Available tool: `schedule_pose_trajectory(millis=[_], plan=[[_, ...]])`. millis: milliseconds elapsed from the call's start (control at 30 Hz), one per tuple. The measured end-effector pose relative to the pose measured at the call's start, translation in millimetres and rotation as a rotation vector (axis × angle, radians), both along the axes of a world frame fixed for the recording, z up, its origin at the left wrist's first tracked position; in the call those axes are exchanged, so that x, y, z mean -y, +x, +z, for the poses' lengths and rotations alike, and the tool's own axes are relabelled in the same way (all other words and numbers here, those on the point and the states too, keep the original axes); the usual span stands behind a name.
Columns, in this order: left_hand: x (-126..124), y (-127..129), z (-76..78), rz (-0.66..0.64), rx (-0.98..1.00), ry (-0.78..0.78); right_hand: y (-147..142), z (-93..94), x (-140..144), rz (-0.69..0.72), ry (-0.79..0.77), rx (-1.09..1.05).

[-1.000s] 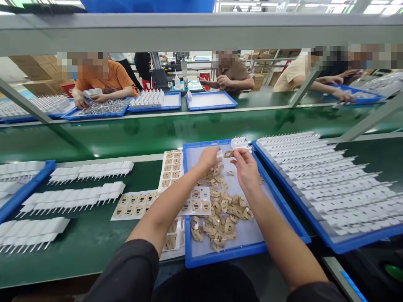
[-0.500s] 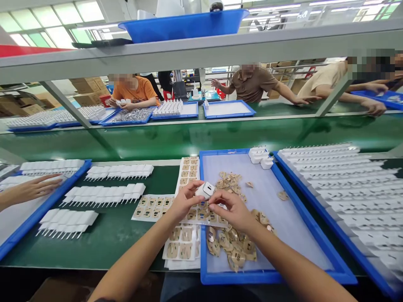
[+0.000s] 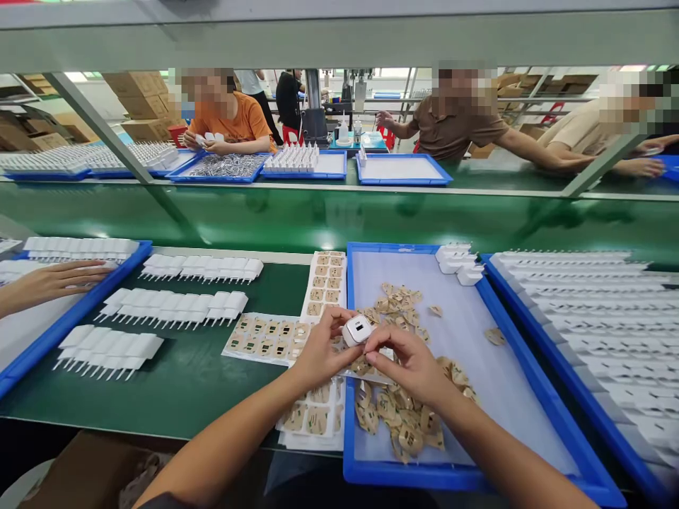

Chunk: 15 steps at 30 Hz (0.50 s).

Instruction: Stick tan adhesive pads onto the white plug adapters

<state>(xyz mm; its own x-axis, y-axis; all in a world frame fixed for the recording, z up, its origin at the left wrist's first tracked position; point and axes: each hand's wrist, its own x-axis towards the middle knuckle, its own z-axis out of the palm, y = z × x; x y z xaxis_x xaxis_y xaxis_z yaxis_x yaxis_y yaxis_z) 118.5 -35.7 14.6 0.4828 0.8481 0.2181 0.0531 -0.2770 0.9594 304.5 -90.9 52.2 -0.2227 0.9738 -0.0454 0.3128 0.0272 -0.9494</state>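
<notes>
A small white plug charger (image 3: pixel 354 331) with dark port slots is gripped in my left hand (image 3: pixel 319 353), thumb and fingers on its sides. My right hand (image 3: pixel 411 362) is beside the charger's lower right edge, thumb and forefinger pinched together; whatever is between them is too small to make out. Underneath lie sheets of tan stickers (image 3: pixel 265 338), partly covered by my hands. A pile of loose tan sticker pieces (image 3: pixel 406 424) lies in the blue-rimmed tray (image 3: pixel 477 396), with several white chargers (image 3: pixel 457 260) at its far corner.
Rows of white chargers (image 3: pixel 172 305) lie on the green table (image 3: pixel 180 385) at left. Another person's hand (image 3: pixel 58 286) rests over a blue tray (image 3: pixel 114 283). A full charger tray (image 3: pixel 594 339) stands at right. People work beyond the green divider (image 3: pixel 297 215).
The view has tilted downward. Both hands stay together at the charger, which is turned slightly. Across the divider, the person in brown has leaned and reached further right.
</notes>
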Motion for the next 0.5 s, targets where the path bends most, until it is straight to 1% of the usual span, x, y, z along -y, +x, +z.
schedule_pose_trajectory(millis=[67, 200, 400, 500], plan=[[1.3, -0.9, -1.3, -0.003, -0.031, 0.042, 0.2, -1.2, 0.6, -0.005, -0.004, 0.004], [1.4, -4.9, -2.1, -0.06, -0.032, 0.11, 0.6, -3.0, -0.9, -0.015, -0.028, -0.055], [-1.3, -7.4, -1.2, -0.1, -0.013, 0.117, -0.7, 2.1, -3.3, -0.041, -0.085, -0.159], [-2.9, -5.9, 2.1, -0.073, -0.058, 0.173, 0.1, 1.4, -3.1, -0.081, -0.122, -0.207]])
